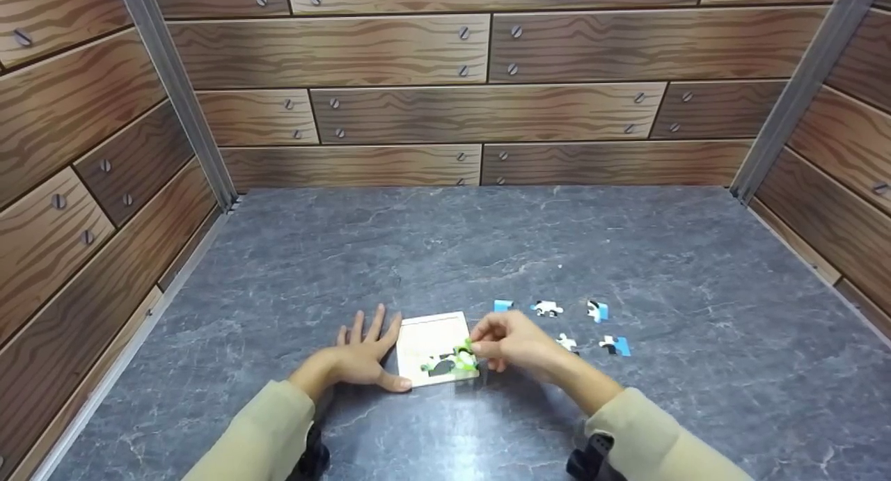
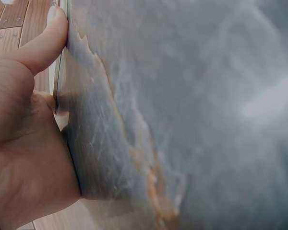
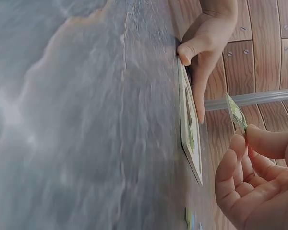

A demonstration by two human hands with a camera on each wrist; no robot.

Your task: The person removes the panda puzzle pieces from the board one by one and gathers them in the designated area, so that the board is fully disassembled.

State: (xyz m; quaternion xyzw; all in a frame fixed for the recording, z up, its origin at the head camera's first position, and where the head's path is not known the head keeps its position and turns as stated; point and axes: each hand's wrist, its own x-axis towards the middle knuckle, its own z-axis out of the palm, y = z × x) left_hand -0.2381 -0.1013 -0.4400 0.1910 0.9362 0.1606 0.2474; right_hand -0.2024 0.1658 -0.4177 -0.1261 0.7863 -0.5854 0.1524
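A white square puzzle tray (image 1: 426,331) lies flat on the table, with green, black and white puzzle pieces (image 1: 438,366) in its near part. My left hand (image 1: 358,359) is spread on the table along the tray's left side, its thumb touching the near left corner. In the left wrist view that hand (image 2: 24,110) shows side-on beside the tabletop. Between thumb and fingertips, my right hand (image 1: 518,342) pinches a green puzzle piece over the tray's right side. The right wrist view shows the pinched puzzle piece (image 3: 236,114) held above the tray (image 3: 197,165), apart from it.
Several loose puzzle pieces lie right of the tray, among them a black and white one (image 1: 548,309), two with blue edges (image 1: 602,311) and a blue one (image 1: 502,305) behind my right hand. Wood-patterned walls (image 1: 397,112) enclose the grey marbled table (image 1: 334,251).
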